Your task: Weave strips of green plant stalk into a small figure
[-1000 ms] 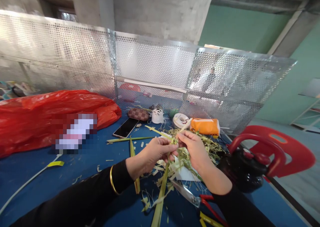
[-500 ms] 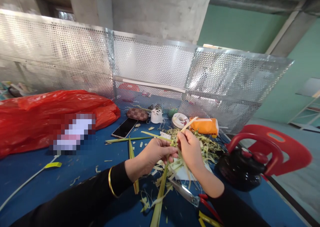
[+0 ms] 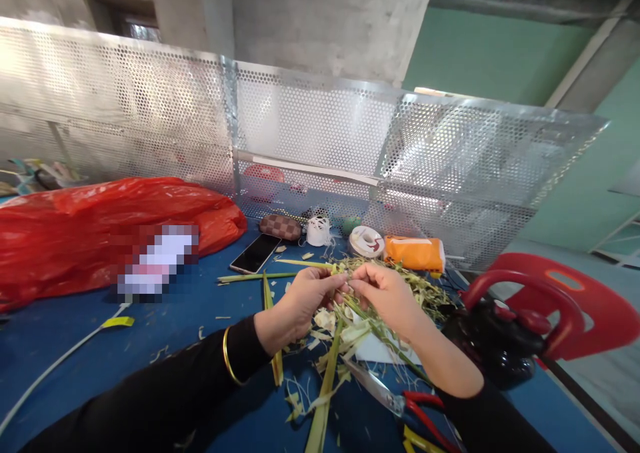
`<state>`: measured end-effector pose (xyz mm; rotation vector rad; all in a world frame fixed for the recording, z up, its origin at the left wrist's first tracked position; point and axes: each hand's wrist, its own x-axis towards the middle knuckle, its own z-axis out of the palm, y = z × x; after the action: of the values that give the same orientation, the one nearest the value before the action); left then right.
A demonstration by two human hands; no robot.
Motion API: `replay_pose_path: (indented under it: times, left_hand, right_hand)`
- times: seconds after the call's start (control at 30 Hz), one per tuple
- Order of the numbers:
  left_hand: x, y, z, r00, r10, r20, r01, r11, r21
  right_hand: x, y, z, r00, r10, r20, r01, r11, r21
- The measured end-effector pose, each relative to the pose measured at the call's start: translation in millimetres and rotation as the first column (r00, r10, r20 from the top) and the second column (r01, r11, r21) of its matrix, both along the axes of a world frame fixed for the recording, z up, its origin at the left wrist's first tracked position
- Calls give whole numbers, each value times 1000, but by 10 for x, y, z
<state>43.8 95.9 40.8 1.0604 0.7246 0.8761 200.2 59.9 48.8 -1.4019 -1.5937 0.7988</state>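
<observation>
Above a heap of leaf scraps, my left hand [image 3: 303,298] is closed in a pinch on a pale green leaf strip [image 3: 306,263], whose end sticks out to the left. My right hand [image 3: 389,300] is pinched at the same spot, its fingertips meeting those of the left; the bit of strip between them is mostly hidden. Below the hands lie scissors [image 3: 377,390] with red handles, blades pointing up-left. A long broad leaf [image 3: 326,390] runs toward the near edge, and a folded leaf [image 3: 271,300] lies left of the left wrist.
Dried plant trimmings [image 3: 425,293] spread right of my hands. A black kettle [image 3: 500,346] with red handle stands at the right. Behind are a phone [image 3: 256,253], checkered case [image 3: 280,227], ribbon roll [image 3: 367,242] and orange pack [image 3: 415,253]. A red plastic bag [image 3: 100,216] lies left.
My right hand has lowered and turned so its fingertips meet the left's. The strip end that stuck up above it no longer shows there. The view has shifted slightly.
</observation>
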Motion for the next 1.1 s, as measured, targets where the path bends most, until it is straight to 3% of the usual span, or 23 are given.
replay_pose_path:
  times: [0.17,0.47,0.57,0.63,0.7,0.8,0.93,1.1]
  left_hand:
    - [2,0,-8,1000,13,-13,-13,1000,9]
    - [-2,30,-25,998,49,-44,-49,999,-3]
    - [-25,26,10,997,5,-76,-3,1000,26]
    - [-38,11,36,988,-74,-137,83,995,60]
    - [-42,-14,46,964,-181,-197,200,977,79]
    - [-29,-57,21,923,-297,-245,326,941,86]
    - [5,-102,-29,903,-301,-307,345,934,98]
    - [28,-131,-54,888,-319,-331,373,921,114]
  right_hand:
    - [114,-31,63,994,16,106,-19,999,30]
    - [206,-63,127,986,82,145,-85,996,12]
    - [216,-52,153,974,-33,226,-2,988,153]
    - [209,-43,170,956,-154,250,71,947,313]
    - [182,-34,168,950,-177,255,74,927,368]
    - [105,-28,116,969,-34,245,-16,980,200]
    - [8,-36,24,998,52,30,-51,998,-48]
    - [-36,-42,2,992,33,-118,-44,995,-89]
